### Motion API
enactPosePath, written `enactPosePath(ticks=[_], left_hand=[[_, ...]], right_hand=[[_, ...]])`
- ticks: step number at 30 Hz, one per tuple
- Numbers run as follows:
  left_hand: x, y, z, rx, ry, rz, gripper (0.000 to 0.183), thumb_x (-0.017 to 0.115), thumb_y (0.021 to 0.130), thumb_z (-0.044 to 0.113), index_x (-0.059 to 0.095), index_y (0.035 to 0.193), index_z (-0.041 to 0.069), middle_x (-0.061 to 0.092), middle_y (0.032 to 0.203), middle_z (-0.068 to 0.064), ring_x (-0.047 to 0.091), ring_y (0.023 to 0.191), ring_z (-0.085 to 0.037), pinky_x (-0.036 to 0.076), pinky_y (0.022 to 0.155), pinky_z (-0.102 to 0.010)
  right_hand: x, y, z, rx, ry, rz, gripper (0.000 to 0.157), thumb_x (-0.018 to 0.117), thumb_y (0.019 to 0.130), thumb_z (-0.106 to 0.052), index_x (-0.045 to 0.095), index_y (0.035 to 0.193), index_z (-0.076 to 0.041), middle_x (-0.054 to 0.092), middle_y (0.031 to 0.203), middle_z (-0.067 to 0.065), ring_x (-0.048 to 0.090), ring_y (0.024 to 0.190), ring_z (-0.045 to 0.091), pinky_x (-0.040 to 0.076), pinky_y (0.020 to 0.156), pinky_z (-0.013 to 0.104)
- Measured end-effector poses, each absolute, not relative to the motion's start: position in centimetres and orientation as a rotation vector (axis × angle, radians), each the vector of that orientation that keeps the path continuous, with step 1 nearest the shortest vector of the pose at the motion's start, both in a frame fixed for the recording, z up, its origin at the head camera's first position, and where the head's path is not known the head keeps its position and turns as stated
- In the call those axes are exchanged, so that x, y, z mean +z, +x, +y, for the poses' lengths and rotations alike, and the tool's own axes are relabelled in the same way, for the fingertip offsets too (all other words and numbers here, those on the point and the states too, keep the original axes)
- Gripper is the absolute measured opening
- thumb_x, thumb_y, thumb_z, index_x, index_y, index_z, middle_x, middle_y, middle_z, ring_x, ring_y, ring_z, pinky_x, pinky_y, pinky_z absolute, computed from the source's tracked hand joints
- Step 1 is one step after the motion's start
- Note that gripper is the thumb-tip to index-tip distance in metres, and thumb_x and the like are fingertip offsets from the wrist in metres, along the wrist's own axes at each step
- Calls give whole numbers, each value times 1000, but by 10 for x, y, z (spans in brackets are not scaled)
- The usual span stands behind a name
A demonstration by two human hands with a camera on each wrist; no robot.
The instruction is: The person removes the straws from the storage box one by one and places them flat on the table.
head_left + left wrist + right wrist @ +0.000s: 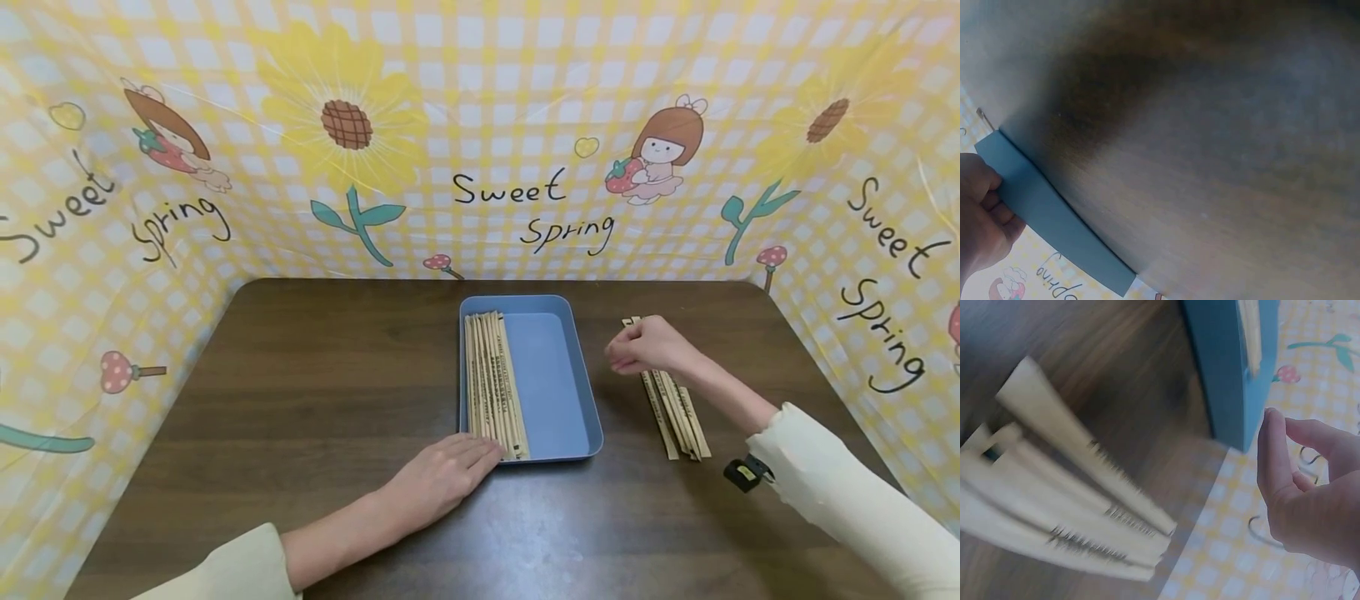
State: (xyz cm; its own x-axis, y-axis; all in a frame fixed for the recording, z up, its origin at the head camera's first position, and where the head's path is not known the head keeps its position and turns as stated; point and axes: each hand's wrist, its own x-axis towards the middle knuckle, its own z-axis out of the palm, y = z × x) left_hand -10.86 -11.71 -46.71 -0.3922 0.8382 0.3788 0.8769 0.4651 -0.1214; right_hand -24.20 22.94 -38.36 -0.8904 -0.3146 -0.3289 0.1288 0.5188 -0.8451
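A blue tray (551, 383) stands on the table with a row of long, thin paper-wrapped sticks (491, 383) along its left side. My left hand (446, 475) lies at the tray's near left corner, fingers over the rim by the near ends of the sticks. In the left wrist view, the thumb of that hand (988, 219) is against the tray's outer wall (1054, 209). Right of the tray, my right hand (648, 346) hovers above a loose pile of similar sticks (678, 417). Its thumb and finger meet with nothing visible between them (1304, 481).
The dark wood table (337, 367) extends around the tray. Behind it and at both sides hangs a yellow checked cloth (510, 108) with flowers and lettering. A small black device (746, 473) is strapped at the right sleeve.
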Motion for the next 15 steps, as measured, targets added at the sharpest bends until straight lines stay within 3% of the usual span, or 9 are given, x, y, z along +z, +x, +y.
enactPosePath(ticks=[15], left_hand=[[-468,-109,-117,-126,-1435,-2332,37,44,96,5,66,125,-1,68,122,-13,64,113,-24,51,98,-37]], right_hand=[[-390,-239,172,-1385,-198,2209,24,64,93,0,65,107,19,71,91,21,72,84,28,58,84,44]])
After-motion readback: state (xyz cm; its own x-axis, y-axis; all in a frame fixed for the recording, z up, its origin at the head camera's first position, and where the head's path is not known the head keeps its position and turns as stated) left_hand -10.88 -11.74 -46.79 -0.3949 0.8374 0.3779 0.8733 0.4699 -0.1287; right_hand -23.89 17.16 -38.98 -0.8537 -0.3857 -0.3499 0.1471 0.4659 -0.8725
